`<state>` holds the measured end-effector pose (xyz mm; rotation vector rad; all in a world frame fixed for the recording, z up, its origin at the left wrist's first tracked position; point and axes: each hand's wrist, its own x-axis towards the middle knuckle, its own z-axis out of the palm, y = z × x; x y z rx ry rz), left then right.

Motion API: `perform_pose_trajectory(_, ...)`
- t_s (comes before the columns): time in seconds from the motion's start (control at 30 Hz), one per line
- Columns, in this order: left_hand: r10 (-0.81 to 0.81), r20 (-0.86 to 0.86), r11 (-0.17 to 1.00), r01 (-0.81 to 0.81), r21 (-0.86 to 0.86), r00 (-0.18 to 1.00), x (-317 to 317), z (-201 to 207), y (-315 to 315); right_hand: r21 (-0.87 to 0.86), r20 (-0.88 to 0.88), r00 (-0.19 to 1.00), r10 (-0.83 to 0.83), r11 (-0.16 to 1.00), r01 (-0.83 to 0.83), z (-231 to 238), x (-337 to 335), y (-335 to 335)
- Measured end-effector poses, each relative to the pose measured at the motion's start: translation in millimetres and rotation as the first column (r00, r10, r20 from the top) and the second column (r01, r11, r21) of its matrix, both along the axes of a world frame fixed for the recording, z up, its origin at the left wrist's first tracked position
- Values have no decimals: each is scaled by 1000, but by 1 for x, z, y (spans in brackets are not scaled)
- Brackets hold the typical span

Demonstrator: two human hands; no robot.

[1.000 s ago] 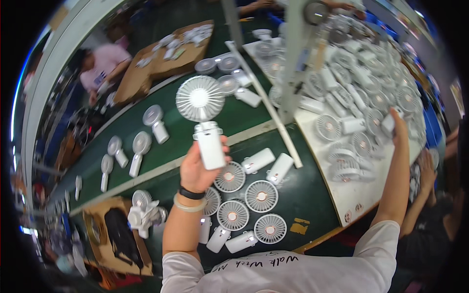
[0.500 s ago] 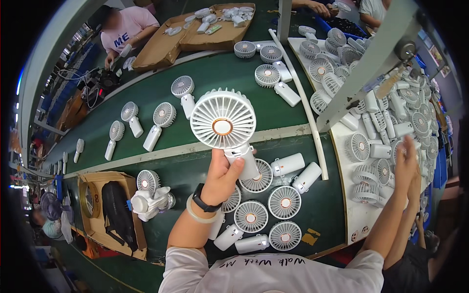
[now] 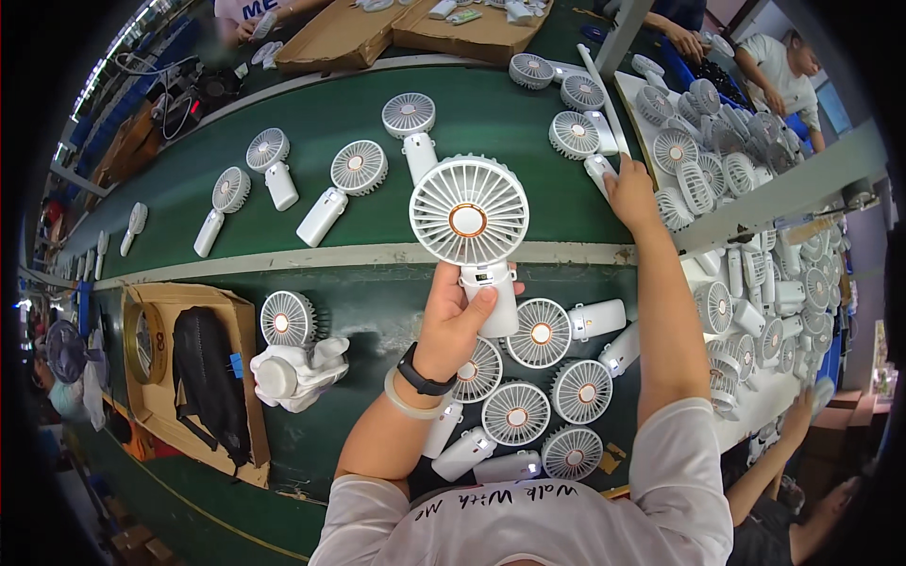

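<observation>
Above the dark green table (image 3: 311, 439), the left hand (image 3: 451, 323) is pinching a white plastic, round-headed fan (image 3: 469, 221) by its handle (image 3: 504, 309); the right hand (image 3: 636, 196) is overlapping a second white fan (image 3: 574, 135), its grip unclear. A slack thumb (image 3: 480, 305) might be dropping the held one onto the ribbed white fans (image 3: 516, 413).

Smooth plastic on the held fan (image 3: 469, 222), matt cardboard box (image 3: 243, 325), matt cloth shirt (image 3: 528, 538)
</observation>
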<state>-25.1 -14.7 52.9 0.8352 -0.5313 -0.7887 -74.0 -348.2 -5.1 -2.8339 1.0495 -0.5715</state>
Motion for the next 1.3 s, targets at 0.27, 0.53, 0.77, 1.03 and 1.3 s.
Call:
perform_pose_trajectory(0.27,95,68,993,-90,-78,993,7,-13,0,461,128,990,56,881,-109,10,4,44)
perform_pose_trajectory(0.53,170,241,983,-148,-107,956,-1,-8,6,116,667,563,-488,-678,-725,70,-64,176)
perform_pose_trajectory(0.77,170,332,985,-155,-72,928,-13,-6,12,8,679,518,-520,-700,-714,64,-66,194)
perform_pose_trajectory(1.03,223,377,975,-199,-102,899,-18,7,13,46,730,500,-466,-696,-717,58,-65,193)
perform_pose_trajectory(1.3,262,328,965,-244,-96,908,-15,3,7,153,706,526,-474,-623,-767,56,-65,194)
